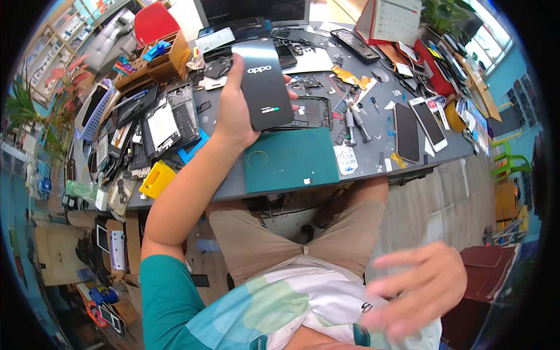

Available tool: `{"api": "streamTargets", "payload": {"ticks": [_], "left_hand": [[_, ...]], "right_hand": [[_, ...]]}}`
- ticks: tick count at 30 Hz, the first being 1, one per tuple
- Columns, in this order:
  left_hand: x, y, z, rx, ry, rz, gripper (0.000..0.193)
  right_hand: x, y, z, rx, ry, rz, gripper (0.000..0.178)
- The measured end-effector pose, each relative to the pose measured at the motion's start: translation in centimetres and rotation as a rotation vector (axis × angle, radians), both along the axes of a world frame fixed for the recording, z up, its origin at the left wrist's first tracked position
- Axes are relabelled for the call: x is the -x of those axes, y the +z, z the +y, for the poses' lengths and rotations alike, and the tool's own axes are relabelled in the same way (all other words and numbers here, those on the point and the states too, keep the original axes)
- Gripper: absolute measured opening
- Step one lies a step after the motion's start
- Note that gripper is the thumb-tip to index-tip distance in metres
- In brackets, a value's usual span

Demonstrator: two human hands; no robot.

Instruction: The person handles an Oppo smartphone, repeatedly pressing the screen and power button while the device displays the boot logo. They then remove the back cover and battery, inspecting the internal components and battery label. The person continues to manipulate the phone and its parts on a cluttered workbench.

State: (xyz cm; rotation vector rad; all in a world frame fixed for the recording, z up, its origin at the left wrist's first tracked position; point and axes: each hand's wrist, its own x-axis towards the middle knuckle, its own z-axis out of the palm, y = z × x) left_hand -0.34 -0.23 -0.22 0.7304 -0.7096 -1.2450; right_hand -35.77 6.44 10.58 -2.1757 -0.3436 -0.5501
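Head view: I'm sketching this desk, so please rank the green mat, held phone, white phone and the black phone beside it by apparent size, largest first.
1. Green mat
2. Held phone, perhaps enlarged by being lifted nearer the camera
3. Black phone and white phone: too alike to rank

Noted light-blue wall (525, 55) along the right side, with similar blue surfacing (16, 195) at far left. Observed window (497, 44) at upper right, with strong white glare. Found grey plank-patterned floor (440, 201) below and to the right of the grey-topped worktable (376, 141), with paler patches in places. Recorded at upper left, beyond the worktable: red chair (156, 23), grey sofa (108, 38) and open shelving (46, 64). Sighted green plastic seat (509, 157) near the right-hand wall. Logged dark red box-like furniture (478, 291) at lower right, of unclear kind.
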Motion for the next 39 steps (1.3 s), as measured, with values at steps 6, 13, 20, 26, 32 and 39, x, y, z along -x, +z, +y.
{"api": "streamTargets", "payload": {"ticks": [6,13,20,26,32,39], "left_hand": [[0.1,0.2,-0.4,0.022,-0.008,-0.021,0.079],[0.1,-0.9,-1.1,0.01,-0.019,0.006,0.078],[1.0,0.0,-0.6,0.061,-0.018,-0.004,0.069],[1.1,0.0,-0.4,0.042,0.019,-0.077,0.07],[0.5,-0.3,-0.4,0.063,-0.005,-0.068,0.072],[0.6,-0.1,-1.1,0.061,0.034,0.009,0.072]], "right_hand": [[10.4,-15.6,-3.6,0.283,-1.196,0.835,0.035],[14.1,-36.6,-2.9,0.359,-0.618,1.809,0.032],[9.5,-30.6,-0.8,0.282,-0.62,1.693,0.03],[6.4,-26.1,0.9,0.264,-0.514,1.409,0.024],[-3.6,-11.7,-3.3,0.125,-0.219,0.797,0.034],[-14.2,-3.8,-13.6,0.211,-0.503,-0.08,0.023]]}}
